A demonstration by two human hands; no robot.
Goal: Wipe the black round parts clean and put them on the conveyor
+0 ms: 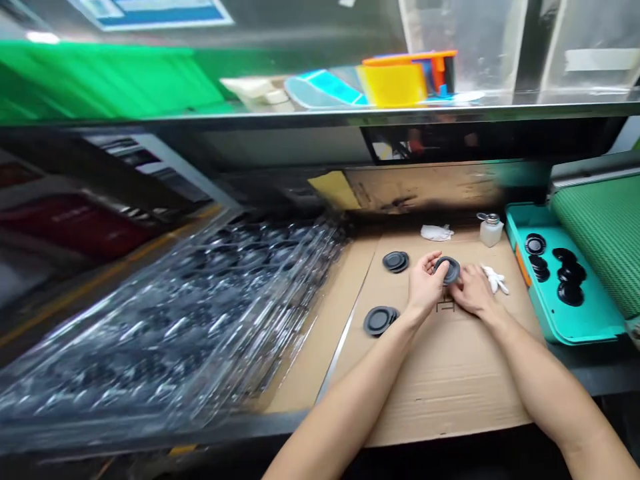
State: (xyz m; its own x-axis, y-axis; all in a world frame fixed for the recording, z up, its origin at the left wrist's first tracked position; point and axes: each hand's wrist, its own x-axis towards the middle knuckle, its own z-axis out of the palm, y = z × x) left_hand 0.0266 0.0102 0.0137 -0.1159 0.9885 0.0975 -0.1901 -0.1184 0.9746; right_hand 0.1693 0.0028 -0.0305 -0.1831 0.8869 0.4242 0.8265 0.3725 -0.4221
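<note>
A dark grey round cap with a raised ring is pinched between the thumb and fingers of my left hand, tilted up above the cardboard. My right hand is close against the cap's right side, with its fingers curled and pointing down. Its fingertips are hidden, so what they hold, if anything, does not show. Just right of that hand lies a crumpled white cloth or glove. Two small groups of similar dark caps rest to the left, one farther back and one nearer.
Cardboard covers the work surface. Stacked clear plastic trays with dark round shapes fill the left. At right, a turquoise bin holds several black parts beside a green conveyor belt. Behind are a small bottle and a white wad.
</note>
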